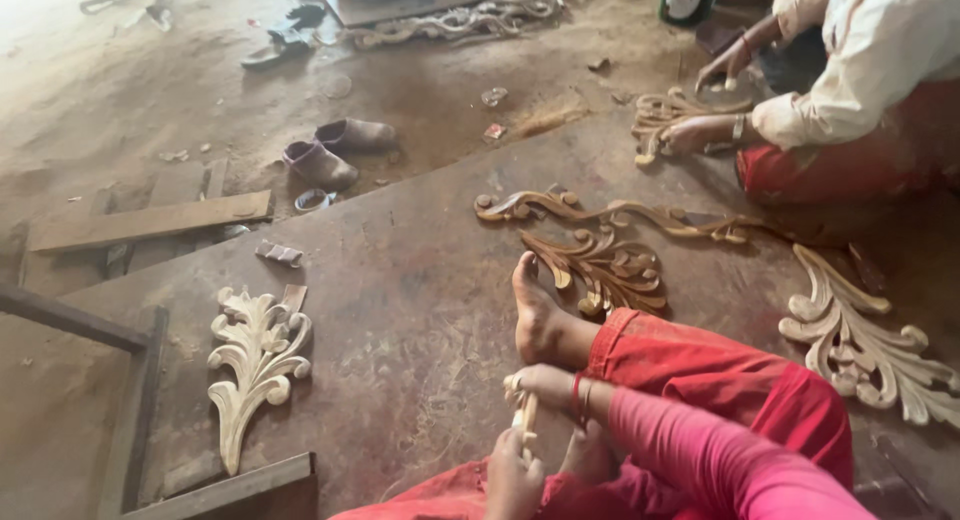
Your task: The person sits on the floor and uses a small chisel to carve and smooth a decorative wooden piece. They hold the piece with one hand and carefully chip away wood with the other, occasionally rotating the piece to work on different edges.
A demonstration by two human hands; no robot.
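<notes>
**Head view: two hands on a small pale carving**

Head camera looks down at the person's lap. The right hand (545, 388) and the left hand (512, 478) both clench around a small pale wooden piece (527, 420), held upright between them just below the bare foot (535, 315). A leaf-shaped carving (255, 365) lies well apart on the floor board (420, 280). Brown scroll carvings (605, 265) rest beside the foot. Farther back, a co-worker's hands (700, 130) press on another carving (665, 115).
</notes>
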